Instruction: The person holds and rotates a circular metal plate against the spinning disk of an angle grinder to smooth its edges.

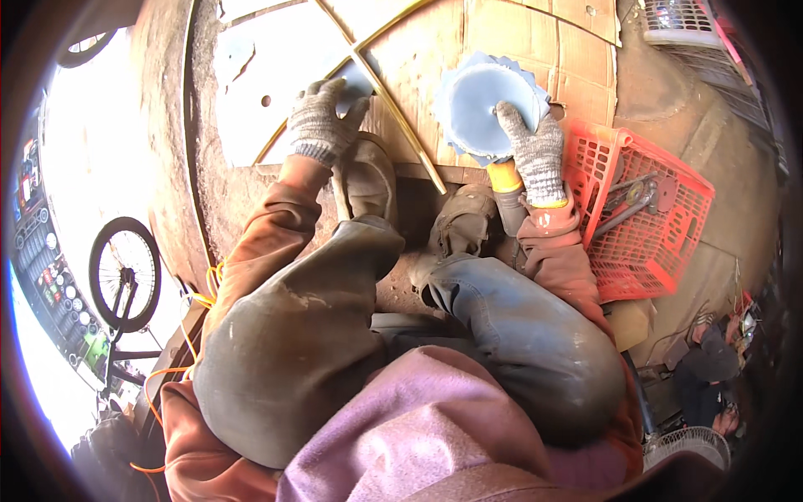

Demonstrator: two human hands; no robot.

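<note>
Both hands wore coarse grey knitted cloth gloves; the right hand [535, 151] pressed on a stack of smooth, matt grey sheet-metal discs [481, 105]. Under the left hand [322, 121] lay a pale, dull metal sheet [268, 67] on rough brown cardboard [502, 33], and right of the right hand stood a red plastic lattice crate [661, 217].

Flattened brown cardboard sheets [519, 42] cover far ground. Bare, dusty earthen floor [167, 125] at left and right. Red plastic crate [644, 209] at right, holding metal parts. Bicycle wheel [125, 272] at left, in strong overexposed daylight. Orange cable [180, 356] on ground, near left. White fan grille [690, 443] at near right.
</note>
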